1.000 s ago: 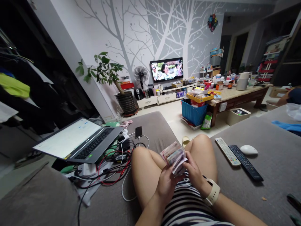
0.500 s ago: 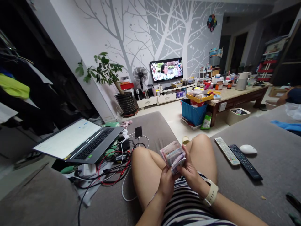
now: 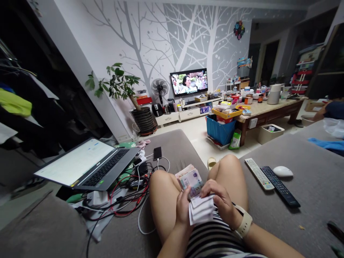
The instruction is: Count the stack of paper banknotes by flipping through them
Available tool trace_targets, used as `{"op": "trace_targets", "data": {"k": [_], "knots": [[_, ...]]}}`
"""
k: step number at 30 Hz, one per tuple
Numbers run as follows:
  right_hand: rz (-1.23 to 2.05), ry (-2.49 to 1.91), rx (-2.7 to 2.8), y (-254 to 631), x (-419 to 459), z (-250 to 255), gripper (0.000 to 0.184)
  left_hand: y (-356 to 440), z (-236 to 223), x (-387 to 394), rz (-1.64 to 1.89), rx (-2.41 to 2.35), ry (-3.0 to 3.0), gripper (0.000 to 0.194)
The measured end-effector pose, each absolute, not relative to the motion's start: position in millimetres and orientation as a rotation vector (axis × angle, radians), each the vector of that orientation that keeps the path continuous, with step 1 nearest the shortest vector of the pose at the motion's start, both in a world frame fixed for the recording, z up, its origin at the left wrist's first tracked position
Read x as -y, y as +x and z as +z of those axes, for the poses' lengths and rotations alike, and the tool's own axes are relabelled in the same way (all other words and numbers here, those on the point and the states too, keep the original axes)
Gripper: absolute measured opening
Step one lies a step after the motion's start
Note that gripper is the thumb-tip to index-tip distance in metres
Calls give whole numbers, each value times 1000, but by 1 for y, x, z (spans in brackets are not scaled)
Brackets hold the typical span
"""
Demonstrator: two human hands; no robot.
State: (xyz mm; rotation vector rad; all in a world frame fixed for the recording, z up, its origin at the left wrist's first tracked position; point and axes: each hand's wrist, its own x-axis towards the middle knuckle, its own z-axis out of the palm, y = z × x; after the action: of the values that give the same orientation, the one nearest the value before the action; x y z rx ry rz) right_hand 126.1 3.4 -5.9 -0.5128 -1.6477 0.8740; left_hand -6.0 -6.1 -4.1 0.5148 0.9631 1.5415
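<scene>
A stack of banknotes (image 3: 191, 181) is fanned above my lap, with a purple-grey note marked 5 on top and pinkish notes behind it. My left hand (image 3: 183, 208) grips the stack from the left, thumb resting on its face. Several pale notes (image 3: 201, 212) bend down toward me over the striped clothing, their edges spread in steps. My right hand (image 3: 221, 200), with a cream watch band at the wrist, has its fingers curled on the upper right edge of these bent notes. How many notes each hand holds is hidden.
On the sofa (image 3: 177, 150) to the left lie an open laptop (image 3: 107, 168), tangled cables (image 3: 131, 193) and a phone (image 3: 157, 153). A pale remote (image 3: 259, 173), a black remote (image 3: 281, 186) and a white mouse (image 3: 283, 171) lie right. Ahead stands a cluttered table (image 3: 290, 104).
The banknotes have been spread apart, and several now fold down toward me. My right hand has shifted from the stack's side to the bent notes, its fingers more curled.
</scene>
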Motion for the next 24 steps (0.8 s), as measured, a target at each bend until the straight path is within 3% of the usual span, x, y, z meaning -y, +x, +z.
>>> {"op": "trace_targets", "data": {"k": [2, 7, 12, 24], "knots": [[959, -512, 1630, 125, -6, -8, 57, -5, -2, 7, 1516, -910, 508, 21], [1189, -714, 1445, 125, -14, -13, 34, -3, -9, 9, 1479, -833, 500, 28], [1389, -704, 1297, 129, -22, -15, 34, -2, -14, 8, 1432, -777, 507, 31], [1277, -850, 1180, 124, -28, -21, 37, 0, -10, 13, 1380, -769, 546, 38]]}}
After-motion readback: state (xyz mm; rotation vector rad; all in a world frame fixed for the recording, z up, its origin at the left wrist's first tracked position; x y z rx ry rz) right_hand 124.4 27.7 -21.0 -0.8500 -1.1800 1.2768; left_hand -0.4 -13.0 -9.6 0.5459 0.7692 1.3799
